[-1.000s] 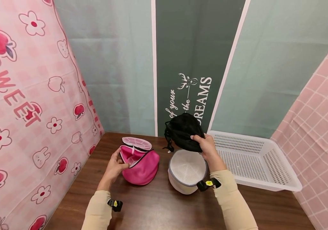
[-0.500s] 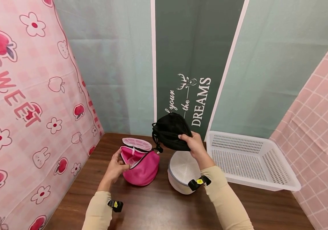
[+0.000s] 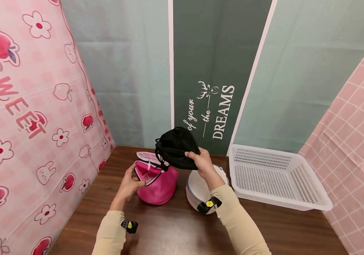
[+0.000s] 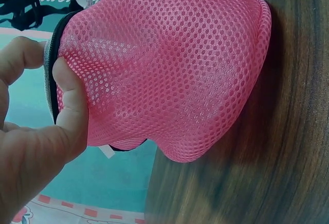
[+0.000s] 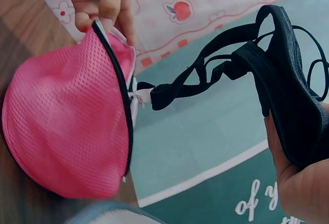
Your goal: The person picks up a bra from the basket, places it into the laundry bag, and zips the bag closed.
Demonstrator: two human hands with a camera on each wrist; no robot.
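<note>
My left hand (image 3: 128, 186) pinches the zippered rim of a pink mesh laundry bag (image 3: 159, 187), thumb on one side and fingers on the other. The bag's round lid (image 3: 147, 156) is flipped back and its mouth gapes. In my right hand (image 3: 205, 164) is a folded black bra (image 3: 178, 147), gripped by its cup edge above and to the right of that mouth. Its straps (image 5: 205, 62) dangle toward the bag's rim in the right wrist view. Pink mesh (image 4: 169, 70) fills most of the left wrist view, the rim held between thumb and finger.
A white mesh laundry bag (image 3: 194, 198) with a blue-grey rim stands partly behind my right forearm. To the right sits a white perforated plastic basket (image 3: 284, 203). Printed cloths (image 3: 131, 71) hang around the brown wooden table (image 3: 169, 233).
My right hand has carried the black bra leftward, from above the white bag to near the pink bag's mouth. The left hand keeps its hold on the rim.
</note>
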